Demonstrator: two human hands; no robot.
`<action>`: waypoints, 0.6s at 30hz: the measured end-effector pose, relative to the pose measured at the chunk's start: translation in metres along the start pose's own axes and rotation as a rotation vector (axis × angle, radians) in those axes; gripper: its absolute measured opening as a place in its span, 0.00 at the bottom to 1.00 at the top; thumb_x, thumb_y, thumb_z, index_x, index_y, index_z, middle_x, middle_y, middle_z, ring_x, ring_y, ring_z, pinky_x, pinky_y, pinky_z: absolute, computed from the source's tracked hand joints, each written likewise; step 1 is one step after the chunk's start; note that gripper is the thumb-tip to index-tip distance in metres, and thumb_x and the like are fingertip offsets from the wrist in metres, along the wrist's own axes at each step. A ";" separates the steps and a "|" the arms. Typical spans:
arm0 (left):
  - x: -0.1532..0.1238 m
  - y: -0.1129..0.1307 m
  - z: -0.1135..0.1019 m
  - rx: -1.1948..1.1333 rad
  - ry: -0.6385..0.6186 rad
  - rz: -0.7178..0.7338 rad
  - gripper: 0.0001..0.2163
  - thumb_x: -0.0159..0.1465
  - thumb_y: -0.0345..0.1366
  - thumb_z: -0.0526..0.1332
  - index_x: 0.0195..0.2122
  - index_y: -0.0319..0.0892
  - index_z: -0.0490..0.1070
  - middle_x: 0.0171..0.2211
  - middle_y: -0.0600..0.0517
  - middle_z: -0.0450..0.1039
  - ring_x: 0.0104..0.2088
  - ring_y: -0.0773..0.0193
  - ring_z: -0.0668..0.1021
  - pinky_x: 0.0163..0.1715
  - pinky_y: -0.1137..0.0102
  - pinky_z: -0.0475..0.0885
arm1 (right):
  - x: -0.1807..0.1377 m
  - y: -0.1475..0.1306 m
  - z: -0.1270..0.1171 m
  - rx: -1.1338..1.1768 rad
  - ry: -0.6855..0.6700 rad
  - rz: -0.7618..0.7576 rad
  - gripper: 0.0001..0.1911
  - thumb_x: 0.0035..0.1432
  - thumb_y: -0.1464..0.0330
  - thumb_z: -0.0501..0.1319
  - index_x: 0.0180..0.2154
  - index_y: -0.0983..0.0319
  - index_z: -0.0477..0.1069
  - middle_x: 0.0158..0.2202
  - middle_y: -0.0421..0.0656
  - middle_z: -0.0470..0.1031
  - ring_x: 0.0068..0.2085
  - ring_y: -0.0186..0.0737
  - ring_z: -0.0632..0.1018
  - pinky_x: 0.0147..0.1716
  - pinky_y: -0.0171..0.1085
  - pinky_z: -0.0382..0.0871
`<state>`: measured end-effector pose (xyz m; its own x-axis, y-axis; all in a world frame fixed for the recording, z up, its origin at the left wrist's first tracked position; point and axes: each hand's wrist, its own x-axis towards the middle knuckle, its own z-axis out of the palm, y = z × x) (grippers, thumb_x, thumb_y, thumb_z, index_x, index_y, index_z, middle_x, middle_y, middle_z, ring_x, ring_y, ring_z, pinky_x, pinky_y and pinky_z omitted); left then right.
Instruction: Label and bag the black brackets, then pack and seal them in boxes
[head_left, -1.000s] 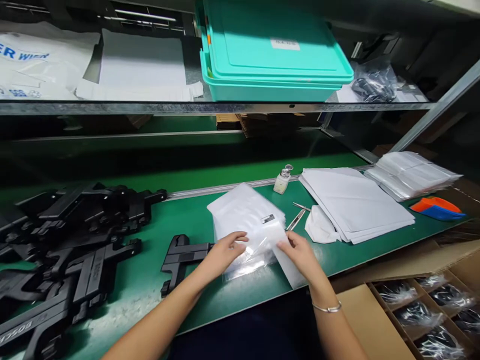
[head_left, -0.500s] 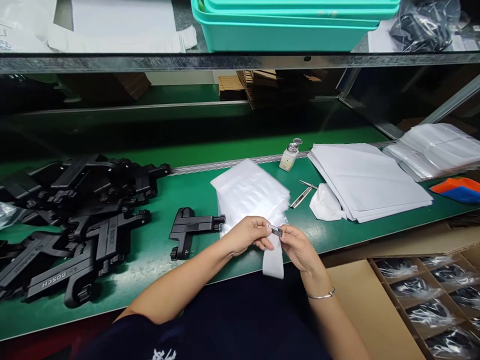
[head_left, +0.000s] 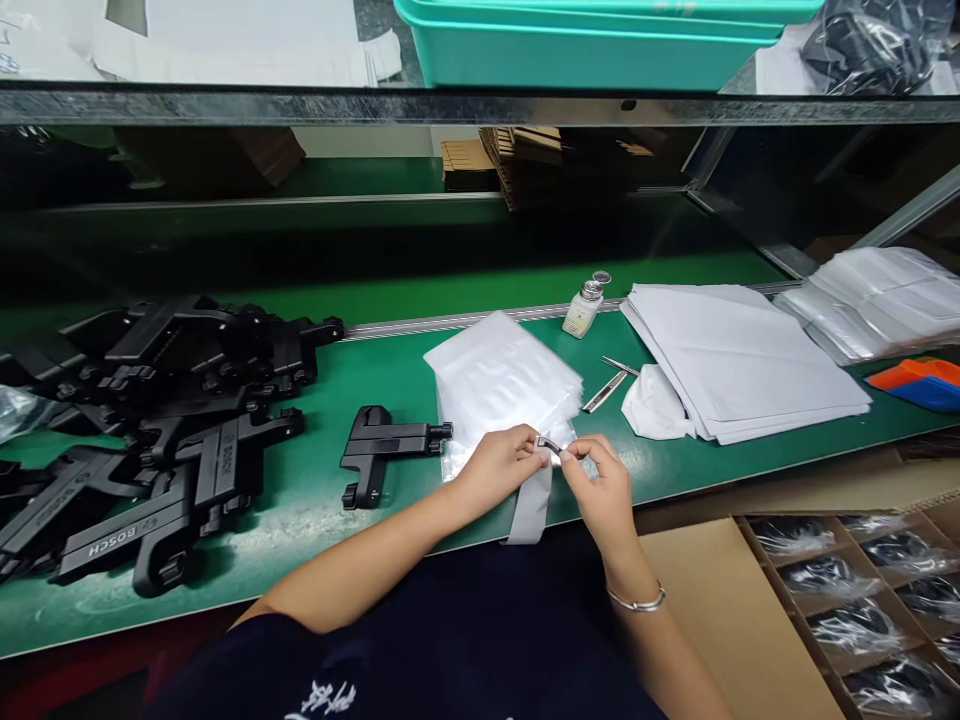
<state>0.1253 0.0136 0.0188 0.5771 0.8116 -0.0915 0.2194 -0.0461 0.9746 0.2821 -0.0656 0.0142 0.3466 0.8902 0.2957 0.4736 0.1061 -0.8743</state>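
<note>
Between my hands is a small dark label (head_left: pixel 550 444) with a pale part, now curved. My right hand (head_left: pixel 602 485) pinches its right end between thumb and forefinger. A white strip (head_left: pixel 531 510) hangs down from the closed fingers of my left hand (head_left: pixel 501 462), which meet the label's left end. Under and behind the hands lies a stack of clear plastic bags (head_left: pixel 502 375). To the left, a single black T-shaped plastic bracket (head_left: pixel 390 440) lies on the green table, its knobbed end over the bags.
Several black brackets (head_left: pixel 187 440) are heaped at left. Behind the bags stand a small dispenser bottle (head_left: pixel 582 310), tweezers (head_left: pixel 619 366), a cutter knife (head_left: pixel 604 392) and a white cloth (head_left: pixel 654 405). White sheets (head_left: pixel 750 360) lie right. Below is a divided carton (head_left: pixel 795 600) of bagged parts.
The label has gone from flat to bent, its right end lifted by my right hand. The hanging strip has swung left. The view has shifted slightly.
</note>
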 end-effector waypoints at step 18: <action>-0.029 -0.056 -0.168 0.505 0.356 0.022 0.19 0.63 0.38 0.55 0.55 0.43 0.67 0.59 0.45 0.68 0.59 0.51 0.69 0.60 0.53 0.60 | 0.120 0.088 -0.016 -0.407 0.053 -0.133 0.31 0.50 0.67 0.61 0.56 0.68 0.60 0.61 0.64 0.55 0.64 0.60 0.58 0.60 0.59 0.54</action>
<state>-0.0356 0.0907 0.0010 0.3074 0.9477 0.0865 0.6056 -0.2649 0.7504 0.3787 0.0433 -0.0208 0.2970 0.8555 0.4242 0.7939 0.0256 -0.6075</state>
